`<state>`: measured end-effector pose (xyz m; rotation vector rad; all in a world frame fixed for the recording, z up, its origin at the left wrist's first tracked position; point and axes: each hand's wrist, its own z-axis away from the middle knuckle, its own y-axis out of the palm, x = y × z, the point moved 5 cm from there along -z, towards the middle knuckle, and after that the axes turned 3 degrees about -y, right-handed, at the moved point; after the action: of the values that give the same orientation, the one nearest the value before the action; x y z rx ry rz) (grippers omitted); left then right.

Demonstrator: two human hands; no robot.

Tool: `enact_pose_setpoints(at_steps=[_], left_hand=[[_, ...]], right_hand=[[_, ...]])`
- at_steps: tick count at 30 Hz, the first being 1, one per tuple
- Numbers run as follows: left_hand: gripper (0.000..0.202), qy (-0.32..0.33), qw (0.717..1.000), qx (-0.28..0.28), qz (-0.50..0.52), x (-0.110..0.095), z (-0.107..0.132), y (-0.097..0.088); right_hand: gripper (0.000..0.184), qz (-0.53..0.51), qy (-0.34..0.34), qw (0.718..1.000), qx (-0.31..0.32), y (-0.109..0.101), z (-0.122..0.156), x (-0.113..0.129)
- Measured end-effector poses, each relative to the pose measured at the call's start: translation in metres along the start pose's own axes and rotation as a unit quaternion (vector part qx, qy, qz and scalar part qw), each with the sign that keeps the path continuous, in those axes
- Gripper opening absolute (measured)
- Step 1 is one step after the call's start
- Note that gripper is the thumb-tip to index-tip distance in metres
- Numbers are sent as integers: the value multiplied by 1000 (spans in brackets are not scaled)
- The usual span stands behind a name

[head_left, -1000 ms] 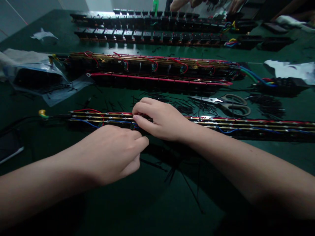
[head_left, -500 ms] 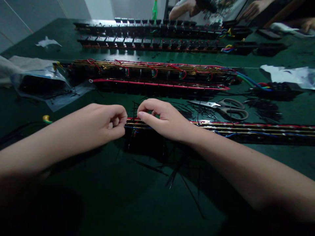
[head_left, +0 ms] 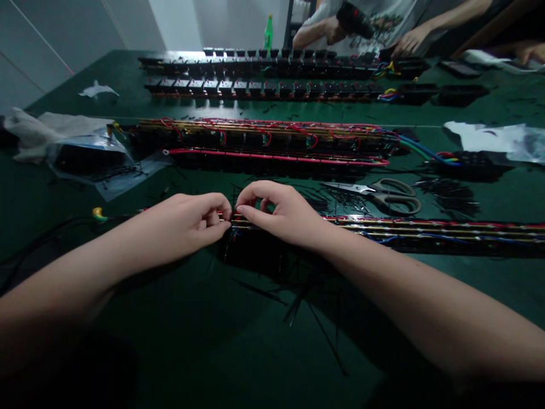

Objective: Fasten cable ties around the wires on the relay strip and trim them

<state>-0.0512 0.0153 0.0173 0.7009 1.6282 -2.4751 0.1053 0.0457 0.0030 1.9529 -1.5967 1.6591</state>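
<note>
My left hand [head_left: 202, 218] is closed in a pinch, its fingertips at the brass-coloured rods of a long wired strip [head_left: 400, 230]. Close beside it, my right hand [head_left: 279, 210] pinches at the same spot with thumb and forefinger, the other fingers curled. A thin black cable tie [head_left: 233, 215] shows in the narrow gap between the two hands; the fingers hide most of it. Red and blue wires run along the strip's rods. More black cable ties [head_left: 298, 298] lie loose in front of the strip.
Scissors [head_left: 383, 196] and a pile of cable ties [head_left: 451, 196] lie behind the strip. Farther back are another wired assembly [head_left: 264, 139], a plastic bag [head_left: 87, 153] and rows of black modules [head_left: 264, 89]. Across the table, a person's hand holds a power drill [head_left: 355, 20]; a green bottle [head_left: 268, 33] stands nearby.
My left hand has moved right, closer to my right hand, and its fist has loosened into a pinch. My right hand stays at the strip. The view has shifted slightly.
</note>
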Motion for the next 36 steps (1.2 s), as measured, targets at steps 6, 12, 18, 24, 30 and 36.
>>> enact_pose_setpoints(at_steps=[6, 12, 18, 24, 30, 36], left_hand=[[35, -3, 1000, -21, -11, -1, 1, -7], [33, 7, 999, -25, -21, -7, 5, -5], [32, 2, 998, -23, -60, 9, 3, -31], [38, 13, 998, -43, -50, 44, -27, -47], [32, 23, 992, 120, -30, 63, -41, -35], [32, 8, 984, 176, -21, 81, -29, -47]], right_hand=[[12, -16, 27, 999, -5, -1, 0, -4], [13, -21, 39, 999, -3, -2, -1, -3], [15, -41, 60, 997, -10, -3, 0, -3], [14, -49, 72, 996, -20, -4, 0, -2], [12, -38, 97, 994, -25, -6, 0, -3], [9, -15, 107, 994, -16, -6, 3, -7]])
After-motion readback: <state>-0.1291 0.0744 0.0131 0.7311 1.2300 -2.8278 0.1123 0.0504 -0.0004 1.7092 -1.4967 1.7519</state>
